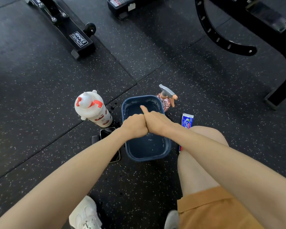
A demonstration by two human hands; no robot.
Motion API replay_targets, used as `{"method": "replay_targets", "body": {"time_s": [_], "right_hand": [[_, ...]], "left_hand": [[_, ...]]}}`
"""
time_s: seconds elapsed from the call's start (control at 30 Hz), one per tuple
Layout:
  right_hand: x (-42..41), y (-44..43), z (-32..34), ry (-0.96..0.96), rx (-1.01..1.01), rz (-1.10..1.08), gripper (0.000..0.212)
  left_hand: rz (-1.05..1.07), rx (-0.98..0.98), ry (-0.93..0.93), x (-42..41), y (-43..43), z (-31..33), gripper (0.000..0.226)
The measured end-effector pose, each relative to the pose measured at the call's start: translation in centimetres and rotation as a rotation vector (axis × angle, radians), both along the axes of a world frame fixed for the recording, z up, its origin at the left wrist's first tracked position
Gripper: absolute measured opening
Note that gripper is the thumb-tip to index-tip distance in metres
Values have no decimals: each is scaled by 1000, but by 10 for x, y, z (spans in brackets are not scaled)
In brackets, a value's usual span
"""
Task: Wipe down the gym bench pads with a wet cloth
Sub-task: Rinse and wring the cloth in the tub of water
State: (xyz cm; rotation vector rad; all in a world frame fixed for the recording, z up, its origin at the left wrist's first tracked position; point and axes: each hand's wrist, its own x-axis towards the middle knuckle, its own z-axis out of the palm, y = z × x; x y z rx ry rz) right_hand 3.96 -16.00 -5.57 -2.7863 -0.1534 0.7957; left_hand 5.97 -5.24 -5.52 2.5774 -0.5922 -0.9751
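Over dark-blue plastic basin, pressing left hand against right hand — cannot tell what's held. Expect limp cloth; grip bunched.

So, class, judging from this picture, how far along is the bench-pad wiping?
Done: water glints in the dark blue plastic basin, with drips on the speckled black rubber floor. In hand: the left hand and right hand press together over the basin, perhaps wringing; no cloth shows clearly. Left: all the wiping; only black metal bench frames show, no pads.
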Motion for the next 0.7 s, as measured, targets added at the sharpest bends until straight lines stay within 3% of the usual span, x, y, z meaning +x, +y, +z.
{"method": "replay_targets", "body": {"time_s": [0.13, 0.27, 0.4, 0.53, 0.6, 0.7], "right_hand": [[2, -4, 0, -287, -117, 281, 79], [3, -7, -1, -406, -133, 460, 73], [3, -15, -3, -471, -122, 568, 72], [2, -18, -11, -556, -88, 601, 55], [0, -16, -9, -583, -96, 631, 60], [-2, -18, -9, -658, -30, 624, 48]], "left_hand": [[182, -139, 415, 11, 5, 7, 16], [316, -207, 712, 9, 14, 12, 23], [417, -252, 849, 4, 13, 8, 28], [509, -290, 1000, -5, 17, 2, 42], [513, -297, 1037, -8, 19, 0, 41], [514, -333, 1070, -8, 20, -1, 39]]}}
